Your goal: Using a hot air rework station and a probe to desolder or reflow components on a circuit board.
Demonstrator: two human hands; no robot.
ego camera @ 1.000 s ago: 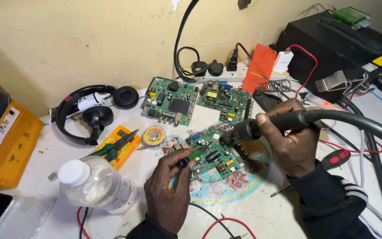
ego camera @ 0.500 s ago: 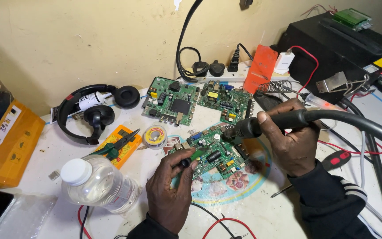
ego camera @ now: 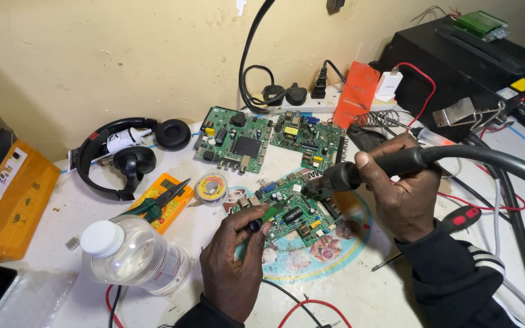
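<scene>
A green circuit board (ego camera: pixel 287 206) lies tilted on the white table in front of me. My right hand (ego camera: pixel 402 188) grips a black hot-air handpiece (ego camera: pixel 347 176) with a thick grey hose; its nozzle points down at the board's upper middle. My left hand (ego camera: pixel 232 261) pinches a thin dark tool (ego camera: pixel 254 226) against the board's near left edge.
Two more circuit boards (ego camera: pixel 238 141) (ego camera: pixel 308 140) lie behind. A solder spool (ego camera: pixel 212 186), an orange multimeter with pliers (ego camera: pixel 159 203), black headphones (ego camera: pixel 123 155) and a clear plastic bottle (ego camera: pixel 132 255) sit to the left. A power strip (ego camera: pixel 299 103), black equipment case (ego camera: pixel 475 61), red-handled screwdriver (ego camera: pixel 457 222) and wires crowd the right.
The view has shifted slightly. Both hands stay on the board, with the handpiece nozzle held over nearly the same spot.
</scene>
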